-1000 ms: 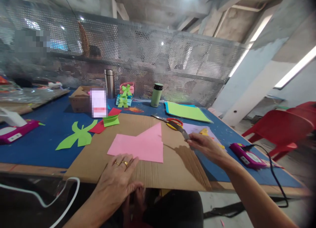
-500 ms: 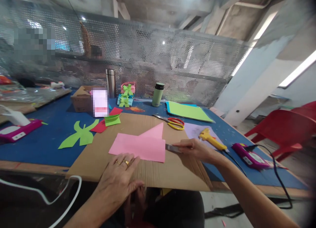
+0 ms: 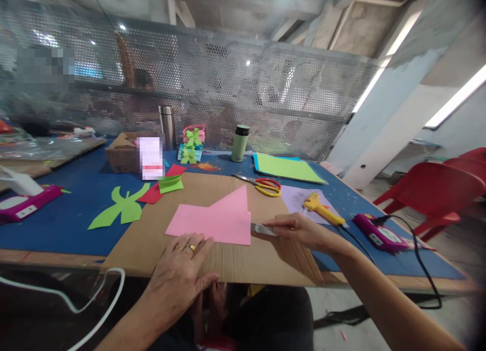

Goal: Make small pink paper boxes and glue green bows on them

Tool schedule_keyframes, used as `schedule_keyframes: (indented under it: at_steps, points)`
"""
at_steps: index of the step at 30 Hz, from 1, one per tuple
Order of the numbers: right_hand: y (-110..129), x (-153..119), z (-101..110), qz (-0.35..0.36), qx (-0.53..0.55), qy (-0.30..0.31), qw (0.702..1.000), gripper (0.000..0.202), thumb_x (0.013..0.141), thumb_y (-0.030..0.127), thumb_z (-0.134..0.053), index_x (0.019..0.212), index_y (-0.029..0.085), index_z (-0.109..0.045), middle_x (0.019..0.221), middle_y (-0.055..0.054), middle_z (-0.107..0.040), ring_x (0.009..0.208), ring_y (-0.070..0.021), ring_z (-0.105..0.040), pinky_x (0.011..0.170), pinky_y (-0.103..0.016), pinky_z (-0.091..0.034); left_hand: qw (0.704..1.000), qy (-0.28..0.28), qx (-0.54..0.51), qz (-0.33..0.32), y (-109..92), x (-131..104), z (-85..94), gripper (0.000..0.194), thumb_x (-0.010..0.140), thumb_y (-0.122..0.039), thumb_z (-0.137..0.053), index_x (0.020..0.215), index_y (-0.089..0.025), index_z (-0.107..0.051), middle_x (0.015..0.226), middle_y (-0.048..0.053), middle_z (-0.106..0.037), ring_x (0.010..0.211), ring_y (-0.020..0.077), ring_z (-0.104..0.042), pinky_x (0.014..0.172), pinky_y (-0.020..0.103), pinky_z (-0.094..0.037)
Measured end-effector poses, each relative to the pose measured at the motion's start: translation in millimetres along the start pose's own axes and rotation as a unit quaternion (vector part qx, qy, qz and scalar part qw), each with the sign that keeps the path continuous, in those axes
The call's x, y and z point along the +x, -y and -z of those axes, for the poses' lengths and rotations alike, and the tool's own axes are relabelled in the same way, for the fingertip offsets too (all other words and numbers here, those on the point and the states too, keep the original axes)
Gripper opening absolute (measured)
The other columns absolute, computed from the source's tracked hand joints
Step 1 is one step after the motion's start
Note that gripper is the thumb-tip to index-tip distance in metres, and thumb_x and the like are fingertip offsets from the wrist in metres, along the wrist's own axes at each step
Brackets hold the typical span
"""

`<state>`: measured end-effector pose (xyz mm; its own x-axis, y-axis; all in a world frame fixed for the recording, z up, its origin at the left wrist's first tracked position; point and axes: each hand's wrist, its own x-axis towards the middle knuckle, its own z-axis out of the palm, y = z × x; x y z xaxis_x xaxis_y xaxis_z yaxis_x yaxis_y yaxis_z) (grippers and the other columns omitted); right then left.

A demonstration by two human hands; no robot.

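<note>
A folded pink paper (image 3: pixel 212 223) lies on a brown cardboard sheet (image 3: pixel 148 249), one pointed flap sticking up at its far side. Across its near left edge rests my left hand (image 3: pixel 184 262), fingers laid flat and two rings on them. My right hand (image 3: pixel 298 228) is closed around a utility knife (image 3: pixel 264 229), whose silvery front end reaches the paper's right edge; the tip seems to go in between the layers, partly hidden. Beyond the paper lie scissors (image 3: pixel 268 186) with red and yellow handles.
To the right, a yellow glue gun (image 3: pixel 322 209) sits on lilac paper, beside a purple power strip (image 3: pixel 379 233). Green cut shapes (image 3: pixel 123 209) and red paper pieces (image 3: pixel 174 169) lie left. Behind stand a green bottle (image 3: pixel 240 143), a steel flask (image 3: pixel 168 128) and a cardboard box (image 3: pixel 121 156).
The view has shifted slightly. My right hand and the knife stay at the paper's right edge, and my left hand keeps its place on the paper.
</note>
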<state>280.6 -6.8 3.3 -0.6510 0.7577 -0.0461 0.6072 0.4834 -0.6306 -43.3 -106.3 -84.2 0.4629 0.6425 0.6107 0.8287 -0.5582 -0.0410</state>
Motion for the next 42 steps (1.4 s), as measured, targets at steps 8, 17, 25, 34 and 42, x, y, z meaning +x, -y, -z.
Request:
schedule_keyframes:
  at_steps: [8, 17, 25, 34, 42]
  points:
    - [20.4, -6.6, -15.1, 0.014, -0.02, 0.059, 0.998, 0.035, 0.099, 0.035, -0.048, 0.12, 0.024, -0.073, 0.106, -0.005, -0.075, 0.091, -0.0166, -0.067, 0.079, -0.025, -0.05, 0.999, 0.027, -0.023, 0.008, -1.3, 1.8, 4.7, 0.054, 0.1, -0.049, -0.044, 0.139, -0.013, -0.05, 0.122, 0.015, -0.061, 0.113, 0.0299, -0.054, 0.095, 0.048, -0.045]
    - [22.8, -40.1, -17.7, -0.013, -0.013, 0.015, 1.0, 0.033, 0.099, 0.037, -0.049, 0.118, 0.026, -0.074, 0.11, -0.005, -0.074, 0.097, -0.0187, -0.067, 0.085, -0.027, -0.05, 0.996, 0.081, -0.013, -0.037, -9.2, 22.1, 19.3, 0.042, 0.1, -0.042, -0.044, 0.127, -0.014, -0.062, 0.102, 0.014, -0.063, 0.092, 0.0285, -0.056, 0.079, 0.044, -0.048]
    - [15.2, -40.2, -27.7, 0.013, -0.063, -0.006, 0.998, 0.035, 0.1, 0.038, -0.049, 0.128, 0.031, -0.069, 0.093, -0.006, -0.07, 0.083, -0.0157, -0.062, 0.073, -0.024, -0.046, 0.969, 0.24, -0.036, -0.05, 16.8, 81.9, 0.9, 0.04, 0.104, -0.035, -0.037, 0.139, -0.03, -0.056, 0.083, 0.006, -0.067, 0.077, 0.0213, -0.062, 0.067, 0.03, -0.043]
    - [23.1, -52.3, -30.9, 0.001, -0.033, 0.003, 0.999, 0.039, 0.1, 0.04, -0.046, 0.128, 0.027, -0.069, 0.098, -0.008, -0.073, 0.085, -0.0183, -0.065, 0.078, -0.027, -0.048, 0.967, 0.243, -0.06, -0.048, 20.1, 84.3, -1.9, 0.042, 0.105, -0.033, -0.034, 0.141, -0.032, -0.055, 0.088, 0.006, -0.072, 0.076, 0.02, -0.063, 0.066, 0.029, -0.042]
    - [25.8, -43.1, -36.0, -0.032, -0.025, -0.011, 0.999, 0.038, 0.1, 0.037, -0.046, 0.13, 0.027, -0.067, 0.112, -0.006, -0.074, 0.092, -0.02, -0.066, 0.081, -0.028, -0.049, 0.964, 0.251, -0.061, -0.056, 20.6, 86.6, -0.5, 0.042, 0.104, -0.035, -0.037, 0.142, -0.033, -0.053, 0.095, 0.007, -0.074, 0.079, 0.022, -0.067, 0.064, 0.029, -0.041]
